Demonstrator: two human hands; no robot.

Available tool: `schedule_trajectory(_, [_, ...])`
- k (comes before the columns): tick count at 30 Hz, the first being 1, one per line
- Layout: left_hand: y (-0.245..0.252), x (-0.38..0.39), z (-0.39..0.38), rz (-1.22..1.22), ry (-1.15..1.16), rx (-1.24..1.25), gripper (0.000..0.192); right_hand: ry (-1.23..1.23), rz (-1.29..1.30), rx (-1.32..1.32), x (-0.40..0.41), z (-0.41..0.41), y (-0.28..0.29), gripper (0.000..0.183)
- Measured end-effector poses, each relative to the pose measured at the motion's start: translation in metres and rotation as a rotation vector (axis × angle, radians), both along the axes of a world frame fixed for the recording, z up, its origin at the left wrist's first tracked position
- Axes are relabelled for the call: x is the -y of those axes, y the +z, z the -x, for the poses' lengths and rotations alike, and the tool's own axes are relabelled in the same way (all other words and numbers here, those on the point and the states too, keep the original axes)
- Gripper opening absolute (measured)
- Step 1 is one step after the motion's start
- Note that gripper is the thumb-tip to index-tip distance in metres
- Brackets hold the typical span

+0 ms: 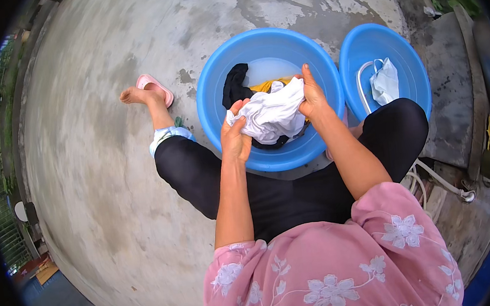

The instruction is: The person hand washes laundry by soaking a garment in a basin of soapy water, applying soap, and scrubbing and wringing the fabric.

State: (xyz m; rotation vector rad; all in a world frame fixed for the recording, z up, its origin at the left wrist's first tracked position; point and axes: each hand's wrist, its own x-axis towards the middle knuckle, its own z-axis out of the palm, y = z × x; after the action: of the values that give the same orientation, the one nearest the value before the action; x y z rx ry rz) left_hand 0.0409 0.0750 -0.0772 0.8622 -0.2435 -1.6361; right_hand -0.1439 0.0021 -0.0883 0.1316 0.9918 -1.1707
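Observation:
Between my two hands a crumpled white cloth [273, 110] is held up over a large blue plastic basin [275, 164]. My left hand [235, 132] grips its left end, thumb on top. The right end is pinched by my right hand [311, 93], whose thumb points up. Beneath the cloth, a black garment [235, 85] and a yellow cloth [271, 84] lie in the basin beside some cloudy water [270, 67]. Part of the basin's contents is hidden by the white cloth.
A second blue basin [378, 29] stands against the first on the right, holding a pale blue-white item [385, 82] and a white hose [362, 88]. My knees flank the basins. A pink slipper [163, 90] is on the concrete floor [109, 166]; a white rope [440, 178] lies at the right.

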Motion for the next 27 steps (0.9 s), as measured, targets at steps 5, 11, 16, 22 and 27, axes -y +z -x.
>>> schedule_trajectory(5, [0.0, 0.005, 0.001, 0.017, 0.029, -0.058, 0.045, 0.195, 0.204, 0.001, -0.004, 0.005, -0.004, 0.023])
schedule_trajectory(11, [-0.02, 0.009, 0.002, 0.029, 0.131, -0.028, 0.051, 0.371, 0.343, 0.044, -0.014, -0.011, 0.016, 0.029])
schedule_trajectory(16, [-0.023, 0.006, 0.039, -0.298, 0.259, -0.02, 0.073, 0.537, 0.535, -0.328, -0.035, -0.025, 0.037, 0.025])
schedule_trajectory(22, [-0.116, -0.029, -0.014, 0.347, -0.132, -0.882, 0.082, 0.937, 1.34, -0.889, -0.089, -0.076, 0.042, 0.04])
schedule_trajectory(27, [-0.042, -0.022, 0.035, -0.13, 0.095, -0.585, 0.091, 0.894, 0.711, -0.824, -0.066, -0.042, 0.031, 0.022])
